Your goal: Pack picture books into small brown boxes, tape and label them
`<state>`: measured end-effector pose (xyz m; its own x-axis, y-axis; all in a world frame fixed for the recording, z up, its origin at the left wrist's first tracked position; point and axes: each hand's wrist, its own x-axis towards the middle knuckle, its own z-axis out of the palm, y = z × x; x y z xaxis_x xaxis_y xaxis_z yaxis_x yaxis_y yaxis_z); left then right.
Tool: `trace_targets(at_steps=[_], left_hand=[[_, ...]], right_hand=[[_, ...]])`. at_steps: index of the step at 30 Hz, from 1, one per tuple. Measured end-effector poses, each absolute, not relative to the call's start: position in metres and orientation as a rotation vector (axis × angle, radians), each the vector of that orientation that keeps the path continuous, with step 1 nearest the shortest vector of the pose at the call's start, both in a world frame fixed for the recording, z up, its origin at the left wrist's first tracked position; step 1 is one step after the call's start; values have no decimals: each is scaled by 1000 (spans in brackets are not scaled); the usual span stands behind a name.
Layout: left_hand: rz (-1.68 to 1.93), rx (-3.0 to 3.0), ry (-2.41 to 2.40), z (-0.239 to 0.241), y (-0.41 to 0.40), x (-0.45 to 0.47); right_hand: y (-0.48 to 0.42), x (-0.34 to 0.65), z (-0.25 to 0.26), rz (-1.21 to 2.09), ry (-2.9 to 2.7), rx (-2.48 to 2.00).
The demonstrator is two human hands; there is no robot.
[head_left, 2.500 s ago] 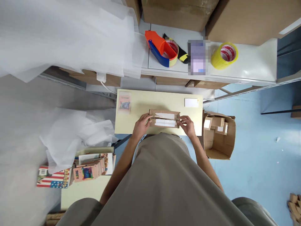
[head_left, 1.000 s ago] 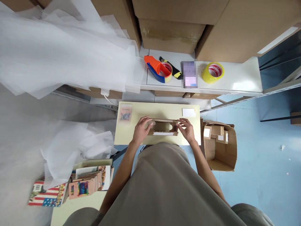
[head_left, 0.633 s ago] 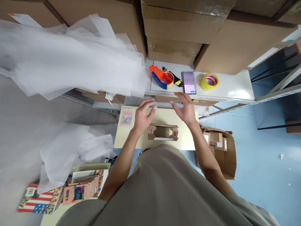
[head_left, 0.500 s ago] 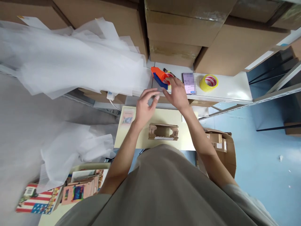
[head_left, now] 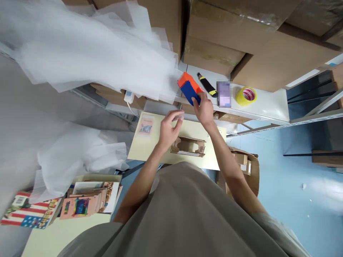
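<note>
A: Left end of the counter (head_left: 143, 148)?
B: A flat, pink-printed packet (head_left: 146, 125) lies there.
A: Next?
B: The left hand (head_left: 169, 130), raised above the counter, thumb and fingers apart with a moderate gap.
A: The cardboard box (head_left: 187, 153)?
B: Resting on the counter, open side up, right of the left hand.
A: The tape dispenser (head_left: 190, 91)?
B: Beyond the box, at the shelf's (head_left: 269, 107) front edge, tilted, gripped by the right hand (head_left: 205, 110).
A: Farther right?
B: On the shelf, a black-and-yellow cutter (head_left: 207, 85), a phone (head_left: 224, 96), then a yellow tape roll (head_left: 245, 96).
</note>
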<state>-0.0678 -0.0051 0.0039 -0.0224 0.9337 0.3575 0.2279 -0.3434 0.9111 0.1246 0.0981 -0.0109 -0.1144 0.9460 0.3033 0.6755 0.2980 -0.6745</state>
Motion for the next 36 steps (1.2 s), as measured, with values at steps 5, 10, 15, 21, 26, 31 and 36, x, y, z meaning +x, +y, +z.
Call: trace_targets(at_steps=[5, 10, 15, 21, 26, 31, 36], left_hand=[[1406, 1334, 1285, -19, -47, -65], [1353, 1231, 1302, -23, -86, -71], [1248, 1238, 1239, -30, -108, -83], [1139, 1351, 1219, -32, -109, -105], [1158, 1245, 1148, -21, -100, -132], [1147, 1280, 1077, 3, -86, -154], [1043, 1394, 1082, 21, -80, -167]], right_hand=[[-13, 112, 1, 1077, -1515, -1254], [-71, 100, -10, 1340, -1372, -1239], [-85, 95, -23, 1435, -1350, -1345], [-98, 101, -31, 1391, -1427, -1423], [-113, 108, -19, 1460, -1586, -1477], [-119, 110, -5, 1338, -1833, -1537], [-120, 110, 9, 1252, -2077, -1609]])
